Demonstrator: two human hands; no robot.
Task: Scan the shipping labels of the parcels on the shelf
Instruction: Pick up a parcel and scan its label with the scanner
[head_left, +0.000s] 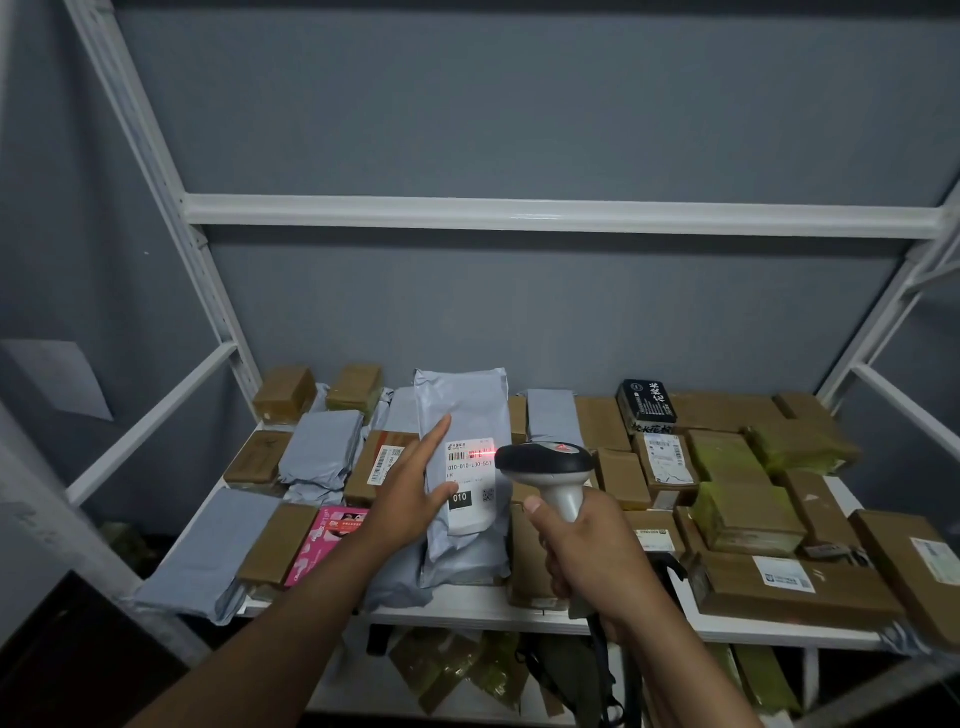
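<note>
Currently mid-scan. Right hand grips the handle of the barcode scanner; its red line falls across the barcode of the white shipping label on a grey poly mailer, which lies near the middle of the shelf on top of other parcels. Left hand — fingers straight, spread — rests flat on the mailer's left edge, steadying it and gripping nothing. Progress: one label under the beam; whether it has registered cannot be told. Remaining: many brown boxes and grey bags around it — probably most of the shelf, though nothing marks which are done.
</note>
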